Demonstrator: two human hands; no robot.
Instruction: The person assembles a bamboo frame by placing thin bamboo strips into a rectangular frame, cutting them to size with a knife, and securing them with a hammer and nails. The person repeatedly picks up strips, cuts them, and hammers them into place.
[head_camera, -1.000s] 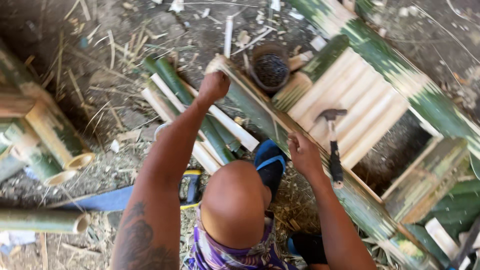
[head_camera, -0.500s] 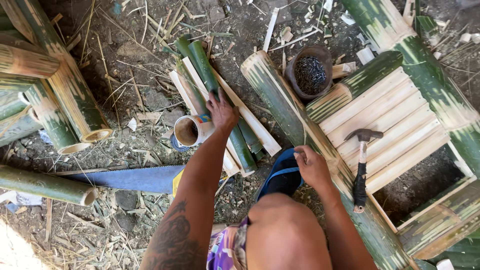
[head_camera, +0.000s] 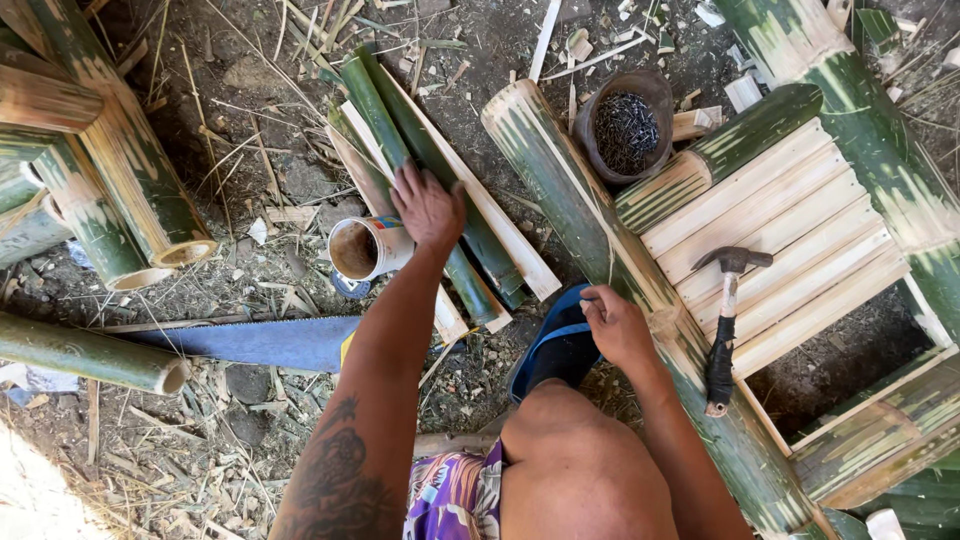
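Nearest the camera, the person's bare knee and a strip of purple patterned cloth are filling the bottom of the view, with a blue rubber sandal (head_camera: 560, 345) planted on the dirt floor (head_camera: 250, 185) just beyond it.

The right hand (head_camera: 615, 325) is resting on the long green-and-cream bamboo pole (head_camera: 600, 250) that forms the near-left rail of a frame. Its fingers are curled loosely against the rounded surface, apparently steadying it; the grip is holding nothing that I can make out. Just right of it, a steel claw hammer with a black handle (head_camera: 725, 325) is lying across the pale split-bamboo slats (head_camera: 790, 240), parked within easy reach.

To the left, a flat blue-bladed hand saw (head_camera: 250, 342) is lying on the floor among dry shavings, beside a cut green bamboo pole (head_camera: 85, 352).

Farther out, the left hand (head_camera: 428, 207) is pressing palm-down, fingers spread and flat, on a bundle of split green bamboo strips (head_camera: 430, 170) stacked on the ground, their smooth green skins and fibrous cream undersides alternating. A small open cylindrical tin can (head_camera: 368, 248) is lying on its side touching that bundle, just left of the hand.

Farthest, a round dark bowl of small nails (head_camera: 626, 125) is sitting against the pole's far end.
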